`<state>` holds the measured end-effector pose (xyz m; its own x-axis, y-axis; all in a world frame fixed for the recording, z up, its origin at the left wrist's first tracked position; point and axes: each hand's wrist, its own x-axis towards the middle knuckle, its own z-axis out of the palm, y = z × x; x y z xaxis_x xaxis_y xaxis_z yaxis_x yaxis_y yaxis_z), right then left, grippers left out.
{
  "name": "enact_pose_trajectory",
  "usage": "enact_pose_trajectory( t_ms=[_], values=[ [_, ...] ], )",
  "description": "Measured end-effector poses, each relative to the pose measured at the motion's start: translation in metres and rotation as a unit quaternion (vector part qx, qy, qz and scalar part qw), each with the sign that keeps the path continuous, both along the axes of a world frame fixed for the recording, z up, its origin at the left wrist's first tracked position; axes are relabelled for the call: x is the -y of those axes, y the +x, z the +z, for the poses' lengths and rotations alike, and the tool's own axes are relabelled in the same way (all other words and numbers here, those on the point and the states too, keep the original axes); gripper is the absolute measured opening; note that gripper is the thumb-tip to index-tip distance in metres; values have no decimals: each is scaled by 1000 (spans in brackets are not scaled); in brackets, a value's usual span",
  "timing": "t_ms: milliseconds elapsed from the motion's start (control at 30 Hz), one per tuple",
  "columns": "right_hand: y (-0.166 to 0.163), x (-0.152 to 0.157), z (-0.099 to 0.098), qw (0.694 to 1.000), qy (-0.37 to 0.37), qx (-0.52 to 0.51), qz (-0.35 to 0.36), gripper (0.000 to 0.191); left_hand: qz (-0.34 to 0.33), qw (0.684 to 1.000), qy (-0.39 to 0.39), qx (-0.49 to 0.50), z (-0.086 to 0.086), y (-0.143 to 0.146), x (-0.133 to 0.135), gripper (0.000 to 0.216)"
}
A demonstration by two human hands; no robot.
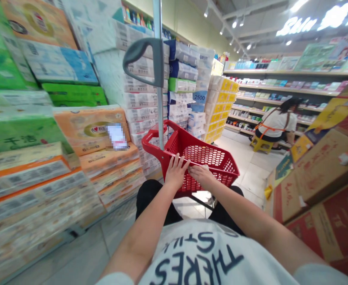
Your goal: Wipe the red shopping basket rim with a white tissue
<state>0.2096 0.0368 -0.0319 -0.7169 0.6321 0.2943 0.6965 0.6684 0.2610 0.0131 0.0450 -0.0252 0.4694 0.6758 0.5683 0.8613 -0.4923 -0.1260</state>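
A red plastic shopping basket (218, 160) with a mesh bottom stands in front of my knees, with nothing inside that I can see. A tall metal pull handle (159, 79) with a grey grip rises from its far left corner. My left hand (176, 171) rests on the near rim, fingers spread over the edge. My right hand (201, 174) lies flat on the same rim, just to the right, touching the left hand.
Stacked packs of tissue and paper rolls (43, 130) wall the left side. Cardboard boxes (325, 178) pile up on the right. Ahead in the tiled aisle a person (276, 122) sits on a yellow stool (261, 144) before long shelves (281, 91).
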Motion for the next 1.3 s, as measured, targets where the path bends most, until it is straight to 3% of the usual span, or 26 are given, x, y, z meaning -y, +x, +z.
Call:
enact_pose_trajectory(
  t_ms=[200,433,633,800,1000,1167,1300],
  values=[
    [3,6,-8,998,-41,8,-39,24,-2,1000,-8,-6,0,-1,-3,68],
    [0,4,7,996,41,-72,-34,34,0,1000,-1,6,-2,0,-5,63],
    [3,7,0,998,-12,-29,-58,24,0,1000,0,1,-2,0,-4,66],
    [2,4,7,996,25,-72,-46,32,3,1000,1,6,-2,1,-3,65],
    [4,3,2,996,-4,-78,-44,22,12,1000,-13,-6,-1,2,-3,62],
    [2,4,15,987,60,-138,-64,27,15,1000,-16,-5,1,3,-2,60],
    [4,3,15,989,28,-117,-85,28,12,1000,-21,-1,1,3,-1,62]
  ],
)
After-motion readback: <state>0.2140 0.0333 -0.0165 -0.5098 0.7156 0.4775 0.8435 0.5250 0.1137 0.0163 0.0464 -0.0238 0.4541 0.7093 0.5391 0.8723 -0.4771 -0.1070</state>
